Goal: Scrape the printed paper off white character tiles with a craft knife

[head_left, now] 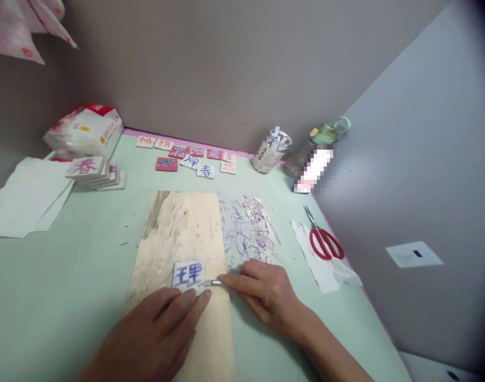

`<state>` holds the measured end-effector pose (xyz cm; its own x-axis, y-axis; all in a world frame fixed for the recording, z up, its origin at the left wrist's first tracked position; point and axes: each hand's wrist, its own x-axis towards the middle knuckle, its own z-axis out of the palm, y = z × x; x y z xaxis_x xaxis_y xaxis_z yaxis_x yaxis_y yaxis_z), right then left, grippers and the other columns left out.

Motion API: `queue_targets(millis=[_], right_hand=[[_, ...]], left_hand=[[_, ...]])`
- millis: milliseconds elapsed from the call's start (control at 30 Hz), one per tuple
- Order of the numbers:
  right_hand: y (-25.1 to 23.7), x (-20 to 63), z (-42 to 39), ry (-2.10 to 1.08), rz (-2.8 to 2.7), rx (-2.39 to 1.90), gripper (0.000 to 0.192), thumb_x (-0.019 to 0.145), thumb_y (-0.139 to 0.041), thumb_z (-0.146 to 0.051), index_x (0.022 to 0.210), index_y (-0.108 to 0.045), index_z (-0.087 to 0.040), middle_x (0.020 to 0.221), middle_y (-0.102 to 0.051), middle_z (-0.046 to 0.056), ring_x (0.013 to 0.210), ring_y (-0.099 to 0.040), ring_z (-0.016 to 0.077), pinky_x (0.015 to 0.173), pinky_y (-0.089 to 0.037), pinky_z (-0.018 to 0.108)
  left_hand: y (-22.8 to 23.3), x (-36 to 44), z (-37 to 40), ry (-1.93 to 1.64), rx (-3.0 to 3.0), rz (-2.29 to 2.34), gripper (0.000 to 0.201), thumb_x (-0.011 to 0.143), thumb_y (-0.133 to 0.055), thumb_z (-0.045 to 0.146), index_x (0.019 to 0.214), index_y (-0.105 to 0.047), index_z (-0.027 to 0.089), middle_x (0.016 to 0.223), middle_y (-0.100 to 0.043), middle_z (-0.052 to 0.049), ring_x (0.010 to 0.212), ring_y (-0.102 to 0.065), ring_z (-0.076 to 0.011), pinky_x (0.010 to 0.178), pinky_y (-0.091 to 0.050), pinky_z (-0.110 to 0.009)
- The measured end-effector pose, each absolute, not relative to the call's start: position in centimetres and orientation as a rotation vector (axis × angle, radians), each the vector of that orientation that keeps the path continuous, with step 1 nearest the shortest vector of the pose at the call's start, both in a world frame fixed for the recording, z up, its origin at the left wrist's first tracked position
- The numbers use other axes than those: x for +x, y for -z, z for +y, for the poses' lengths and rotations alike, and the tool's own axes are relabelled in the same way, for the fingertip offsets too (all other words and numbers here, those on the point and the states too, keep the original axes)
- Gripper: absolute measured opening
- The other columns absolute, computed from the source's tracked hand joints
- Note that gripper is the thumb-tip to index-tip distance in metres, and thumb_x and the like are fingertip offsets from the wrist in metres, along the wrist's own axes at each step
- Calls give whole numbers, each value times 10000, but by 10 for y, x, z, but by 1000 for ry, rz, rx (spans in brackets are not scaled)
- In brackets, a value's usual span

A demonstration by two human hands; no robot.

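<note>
On the wooden board (194, 228) lies a square white tile (179, 268) with a blue-purple character on its face. My left hand (158, 326) holds the tile down, its fingertips pressed along the lower edge. In my right hand (266, 292) is a craft knife (215, 283), pinched near its metal front end. Its blade meets the tile's lower right part, close to my left fingertips. The rest of the knife's handle is hidden by my fingers. Purple and white shavings (252, 228) are scattered to the right of the board.
Carved tiles (166, 164) lie near the wall, and more tiles form a stack (87, 167) at left beside paper sheets (31, 196) and a tissue pack (87, 130). Rightward are a can (268, 156), a green-lidded bottle (324, 132), a blurred-out phone-like object (314, 170) and red-handled scissors (325, 244) on tissue (319, 273).
</note>
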<state>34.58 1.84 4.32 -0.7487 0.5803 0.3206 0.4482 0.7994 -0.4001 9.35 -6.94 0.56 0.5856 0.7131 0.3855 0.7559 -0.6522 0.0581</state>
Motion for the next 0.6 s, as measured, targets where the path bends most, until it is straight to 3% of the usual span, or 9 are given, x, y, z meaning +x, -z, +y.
queue_targets(millis=[300, 500, 600], right_hand=[[-33, 336, 15, -247, -2539, -727, 288, 1014, -415, -181, 1165, -654, -233, 736, -575, 2, 619, -470, 140, 532, -325, 282], [-36, 331, 5, -174, -2519, -778, 290, 992, -415, -155, 1151, -653, -204, 685, -539, 3, 588, -432, 146, 518, -286, 283], [-34, 328, 1, -115, -2497, -816, 299, 994, -409, -156, 1161, -655, -186, 671, -530, 8, 582, -420, 150, 514, -276, 284]], left_hand=[[3, 90, -72, 520, -2728, -1261, 453, 960, -439, 159, 1411, -490, 164, 1245, -672, -21, 1095, -569, -196, 1007, -380, -359], [2, 99, -75, 624, -2649, -1230, 349, 964, -401, 145, 1250, -601, 147, 1208, -701, -47, 1063, -584, -229, 996, -371, -404], [2, 101, -77, 618, -2640, -1249, 387, 942, -386, 104, 1276, -578, 151, 1233, -693, -47, 1072, -587, -233, 1010, -366, -420]])
